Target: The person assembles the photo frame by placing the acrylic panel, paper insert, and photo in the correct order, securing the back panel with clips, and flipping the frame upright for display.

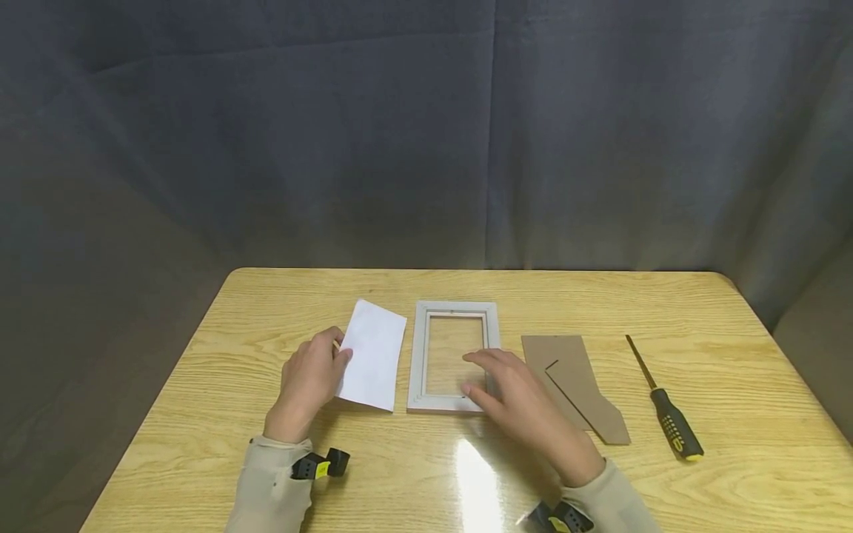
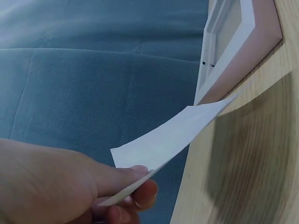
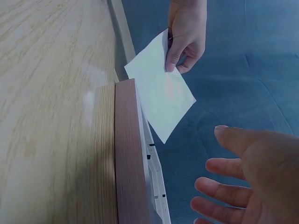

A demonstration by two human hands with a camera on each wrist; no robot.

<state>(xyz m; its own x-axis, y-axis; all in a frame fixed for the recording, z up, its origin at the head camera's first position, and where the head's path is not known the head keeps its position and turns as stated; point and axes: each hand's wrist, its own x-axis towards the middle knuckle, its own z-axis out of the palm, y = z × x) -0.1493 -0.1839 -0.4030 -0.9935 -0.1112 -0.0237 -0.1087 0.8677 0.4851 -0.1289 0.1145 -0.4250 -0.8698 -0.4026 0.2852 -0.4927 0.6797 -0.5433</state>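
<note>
My left hand (image 1: 312, 374) pinches a white sheet of paper (image 1: 375, 355) by its left edge, thumb on top and fingers beneath. In the left wrist view the sheet (image 2: 168, 135) bends in a slight curve above the table and casts a shadow. To its right a white picture frame (image 1: 418, 355) lies on the table with its recessed side up; wood shows through its opening. My right hand (image 1: 516, 392) hovers over the frame's right side, its fingers spread and holding nothing. The right wrist view shows those fingers (image 3: 219, 186) apart, beside the frame's edge (image 3: 131, 154).
A brown backing board (image 1: 566, 363) with an angled stand piece lies right of the frame. Farther right is a screwdriver (image 1: 673, 422) with a black and yellow handle. The wooden table (image 1: 233, 355) ends at a dark grey curtain (image 1: 373, 163).
</note>
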